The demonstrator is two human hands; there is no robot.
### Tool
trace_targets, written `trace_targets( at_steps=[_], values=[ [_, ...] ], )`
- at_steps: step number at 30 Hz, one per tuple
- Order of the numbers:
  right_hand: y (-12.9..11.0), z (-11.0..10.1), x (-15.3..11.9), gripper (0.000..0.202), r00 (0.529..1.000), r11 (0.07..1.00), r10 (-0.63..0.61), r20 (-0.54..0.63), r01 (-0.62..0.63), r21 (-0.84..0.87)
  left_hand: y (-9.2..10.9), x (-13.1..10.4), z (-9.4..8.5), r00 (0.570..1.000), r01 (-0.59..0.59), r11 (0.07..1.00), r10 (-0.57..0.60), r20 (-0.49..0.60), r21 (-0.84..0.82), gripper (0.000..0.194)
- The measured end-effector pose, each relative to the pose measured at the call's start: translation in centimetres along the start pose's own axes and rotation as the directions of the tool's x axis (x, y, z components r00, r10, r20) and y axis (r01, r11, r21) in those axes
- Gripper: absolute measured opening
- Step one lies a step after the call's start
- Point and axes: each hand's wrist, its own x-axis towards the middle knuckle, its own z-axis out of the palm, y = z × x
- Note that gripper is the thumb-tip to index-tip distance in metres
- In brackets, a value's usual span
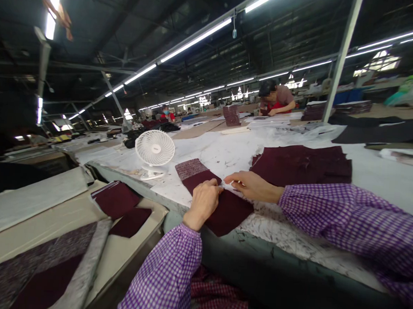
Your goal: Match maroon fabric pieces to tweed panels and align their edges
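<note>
A dark maroon fabric piece [229,214] lies at the near edge of the white-covered table, one corner hanging over it. Beyond it is a maroon piece with a speckled band [192,168]. My left hand [205,200] rests on the fabric, its fingers closed on the cloth near the middle. Just right of it, my right hand [251,185] has thumb and forefinger brought together near the fabric's edge, over something small and white; what they hold is too small to name. A stack of maroon fabric [302,165] lies behind my right wrist.
A white fan [155,149] stands on the table [210,147] at the left. Maroon pieces [116,199] lie on a lower beige surface [147,211] at left. Across the table, a person [276,100] leans over work near stacked fabric [231,115]. A pole rises at right.
</note>
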Motion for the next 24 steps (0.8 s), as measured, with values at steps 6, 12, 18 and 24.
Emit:
trace_targets(
  at_steps=[6,12,18,24],
  values=[
    [-1.1,1.0,-0.5,0.025,0.983,0.966,-0.153,0.102,0.171,-0.193,0.0,0.4,0.6,0.999,0.040,0.997,-0.041,-0.023,-0.062,0.029],
    [-0.8,0.9,-0.4,0.030,0.971,0.940,-0.197,0.138,0.227,-0.256,-1.9,-0.9,0.9,0.992,0.081,0.938,-0.110,-0.068,-0.337,0.015],
    [-0.2,1.1,0.1,0.037,0.965,0.948,-0.198,0.174,0.234,-0.216,-3.6,-3.7,1.1,0.985,0.022,0.894,-0.095,-0.142,-0.447,0.017],
    [-0.8,0.6,0.2,0.045,0.944,0.918,-0.198,0.263,0.273,-0.289,-2.8,-4.3,0.5,0.980,-0.046,0.958,-0.011,-0.197,-0.282,0.026]
  ],
)
